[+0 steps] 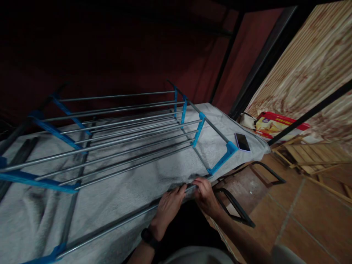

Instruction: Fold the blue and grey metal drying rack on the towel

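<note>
A rack of grey metal tubes and blue plastic connectors (231, 147) lies on a bed-like surface with a grey fleece cover (132, 190). Along its near side a long metal tube (115, 224) runs from a blue corner connector (52, 255) at the lower left up to my hands. My left hand (171, 203), with a dark band on the wrist, is closed over this tube. Just to its right, my right hand (205, 191) has its fingers closed around the tube's right end. The fingers partly hide that end, so whether it sits in anything cannot be seen.
A phone (242, 142) lies on the cover at the right. Beyond the edge are a black-framed stool or chair (247, 190), a wooden slatted chair (316, 157) and a red-and-yellow box (277, 124). Dark frame posts (228, 55) rise behind the rack.
</note>
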`<state>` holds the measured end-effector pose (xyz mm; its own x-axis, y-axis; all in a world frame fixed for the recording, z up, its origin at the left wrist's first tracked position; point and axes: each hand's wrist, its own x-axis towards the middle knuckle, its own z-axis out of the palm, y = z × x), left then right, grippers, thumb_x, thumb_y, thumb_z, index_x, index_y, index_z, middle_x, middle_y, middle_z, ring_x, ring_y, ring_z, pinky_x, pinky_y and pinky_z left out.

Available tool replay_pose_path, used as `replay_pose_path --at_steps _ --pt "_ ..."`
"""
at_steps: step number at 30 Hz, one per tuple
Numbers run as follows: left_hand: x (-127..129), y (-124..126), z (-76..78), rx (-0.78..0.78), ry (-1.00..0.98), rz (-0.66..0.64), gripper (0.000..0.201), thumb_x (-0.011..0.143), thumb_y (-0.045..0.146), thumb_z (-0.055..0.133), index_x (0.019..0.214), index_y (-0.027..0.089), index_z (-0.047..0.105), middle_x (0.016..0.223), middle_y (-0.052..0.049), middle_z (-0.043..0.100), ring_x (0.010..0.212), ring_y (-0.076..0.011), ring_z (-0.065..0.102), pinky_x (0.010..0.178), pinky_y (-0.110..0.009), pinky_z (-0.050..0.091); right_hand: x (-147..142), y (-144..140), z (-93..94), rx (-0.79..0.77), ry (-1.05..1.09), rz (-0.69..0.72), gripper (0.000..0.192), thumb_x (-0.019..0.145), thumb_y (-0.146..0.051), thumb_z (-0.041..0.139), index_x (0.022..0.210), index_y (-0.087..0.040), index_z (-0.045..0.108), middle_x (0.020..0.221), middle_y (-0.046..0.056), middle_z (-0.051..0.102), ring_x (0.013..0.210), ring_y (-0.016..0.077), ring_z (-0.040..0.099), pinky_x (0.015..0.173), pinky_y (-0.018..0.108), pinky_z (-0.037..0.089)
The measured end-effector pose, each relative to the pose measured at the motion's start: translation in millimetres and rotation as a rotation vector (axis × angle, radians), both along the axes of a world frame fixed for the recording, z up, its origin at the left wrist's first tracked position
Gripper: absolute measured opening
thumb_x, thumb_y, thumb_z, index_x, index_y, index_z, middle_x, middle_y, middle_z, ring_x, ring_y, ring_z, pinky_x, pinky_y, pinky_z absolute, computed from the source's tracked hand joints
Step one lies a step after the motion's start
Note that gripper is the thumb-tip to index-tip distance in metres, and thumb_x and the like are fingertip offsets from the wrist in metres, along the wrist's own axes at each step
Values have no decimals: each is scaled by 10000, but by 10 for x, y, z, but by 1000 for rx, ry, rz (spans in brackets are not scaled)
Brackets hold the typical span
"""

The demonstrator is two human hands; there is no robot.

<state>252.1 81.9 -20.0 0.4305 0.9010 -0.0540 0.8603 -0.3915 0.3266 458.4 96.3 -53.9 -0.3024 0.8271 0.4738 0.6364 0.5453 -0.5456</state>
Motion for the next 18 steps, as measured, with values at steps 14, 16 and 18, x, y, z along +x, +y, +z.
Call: replay_pose_path --at_steps 14,16,18 --pt "84 2 2 -21 11 -12 422 964 55 304 1296 191 524 1228 -95 666 1088 -223 646 896 -365 502 690 392 -35 -366 213 -361 284 937 -486 468 986 -224 565 905 41 643 861 212 608 809 344 484" --pt "87 5 25 -35 -6 -5 381 998 134 305 1294 210 534 1154 -90 691 1025 -221 667 839 -353 511 710 401 -4 -365 127 -363 281 953 -481 436 969 -228 558 875 45 656 826 219 625 767 337 485" --pt "84 14 41 -44 -28 1 379 1020 200 306 1331 236 519 1121 -80 702 979 -216 680 804 -346 512 730 414 10 -360 71 -334 281 964 -465 415 1016 -228 557 908 63 682 854 237 649 759 342 491"
